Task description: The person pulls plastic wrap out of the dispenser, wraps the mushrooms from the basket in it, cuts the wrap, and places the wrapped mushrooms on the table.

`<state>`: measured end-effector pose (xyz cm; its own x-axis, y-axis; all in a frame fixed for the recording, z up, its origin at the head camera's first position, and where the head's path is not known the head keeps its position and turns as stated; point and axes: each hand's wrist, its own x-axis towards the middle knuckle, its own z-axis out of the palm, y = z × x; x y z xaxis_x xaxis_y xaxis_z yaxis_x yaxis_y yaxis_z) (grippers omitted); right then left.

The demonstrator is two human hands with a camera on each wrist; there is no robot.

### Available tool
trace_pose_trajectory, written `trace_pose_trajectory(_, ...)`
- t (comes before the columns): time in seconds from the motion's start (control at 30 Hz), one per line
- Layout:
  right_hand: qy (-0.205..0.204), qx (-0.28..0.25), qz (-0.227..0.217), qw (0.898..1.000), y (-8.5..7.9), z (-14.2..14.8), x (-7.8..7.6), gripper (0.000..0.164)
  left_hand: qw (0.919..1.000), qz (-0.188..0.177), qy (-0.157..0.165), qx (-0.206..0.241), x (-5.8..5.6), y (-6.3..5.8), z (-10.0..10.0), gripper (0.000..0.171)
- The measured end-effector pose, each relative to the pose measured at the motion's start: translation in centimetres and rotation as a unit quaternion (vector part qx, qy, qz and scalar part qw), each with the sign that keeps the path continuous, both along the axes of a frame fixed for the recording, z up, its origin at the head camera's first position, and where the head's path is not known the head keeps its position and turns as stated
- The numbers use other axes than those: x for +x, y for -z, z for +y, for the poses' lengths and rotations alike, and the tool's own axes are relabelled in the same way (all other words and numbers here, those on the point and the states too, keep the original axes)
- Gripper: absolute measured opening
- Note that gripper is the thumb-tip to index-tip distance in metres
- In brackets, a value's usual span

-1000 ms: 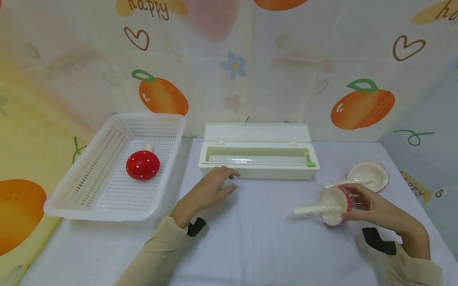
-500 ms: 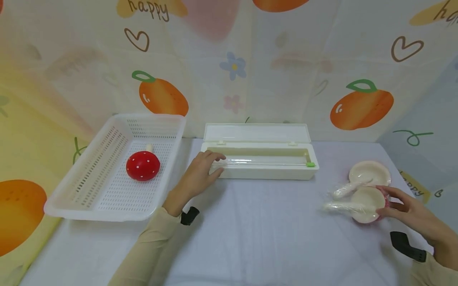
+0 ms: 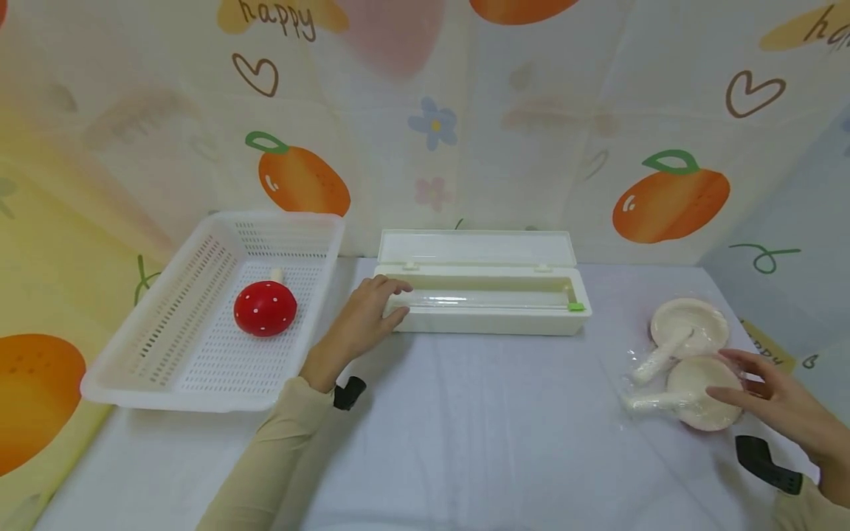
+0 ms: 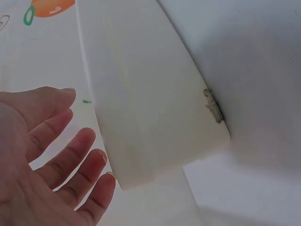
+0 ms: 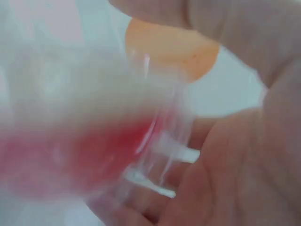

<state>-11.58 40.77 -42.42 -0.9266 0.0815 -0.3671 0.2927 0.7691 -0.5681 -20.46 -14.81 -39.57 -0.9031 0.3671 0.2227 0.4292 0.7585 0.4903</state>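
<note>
My left hand [image 3: 361, 317] hovers at the left end of a white cling film dispenser [image 3: 491, 323], its lid raised. Its fingers are loosely bent and hold nothing; in the left wrist view the fingertips [image 4: 99, 157] lie close beside the dispenser's edge. At the right, my right hand [image 3: 770, 391] is spread at the edge of a film-wrapped toy mushroom [image 3: 700, 413], cream side up, stem to the left. The thumb lies over it without gripping. The right wrist view shows its red cap [image 5: 113, 146] blurred under clear film. Another wrapped mushroom [image 3: 690, 324] lies just behind it.
At the left stands a white perforated basket [image 3: 192, 383] with a red, white-dotted mushroom [image 3: 265, 308] inside. A green slide cutter [image 3: 576, 306] sits at the dispenser's right end. A fruit-print cloth [image 3: 491, 169] hangs behind the white-covered table [image 3: 491, 442].
The right hand carried the wrapped mushroom rightward, laid it beside the other one and loosened its grip. The left hand moved left and back along the dispenser.
</note>
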Motion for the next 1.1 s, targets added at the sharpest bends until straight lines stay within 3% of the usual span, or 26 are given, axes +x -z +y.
trace_pose_trajectory(0.13,0.003,0.018,0.027,0.999,-1.5,-1.3,0.3,0.100,0.9999,-0.005,0.001,-0.013,-0.3,0.0,0.0,0.033)
trace_pose_trajectory(0.33,-0.013,0.080,0.128,0.988,-3.4,-3.9,0.7,0.092,0.9991,-0.013,0.002,-0.041,-0.7,-0.3,0.3,0.033)
trace_pose_trajectory(0.6,-0.092,0.032,0.176,0.980,-4.8,-9.2,-1.1,0.072,0.9974,-0.039,0.004,-0.060,-1.2,-0.5,0.3,0.034)
trace_pose_trajectory(0.7,-0.113,0.026,0.202,0.972,-5.0,-11.6,-2.3,0.062,0.9969,-0.046,0.004,-0.064,-1.4,-0.5,0.3,0.034)
trace_pose_trajectory(0.87,-0.141,0.015,0.283,0.949,-4.5,-14.9,-4.3,0.040,0.9963,-0.052,0.006,-0.068,-1.5,-0.5,0.3,0.035)
trace_pose_trajectory(1.1,-0.177,0.008,0.345,0.922,-3.5,-17.8,-6.9,0.024,0.9954,-0.057,0.009,-0.076,-1.8,-0.4,0.2,0.033)
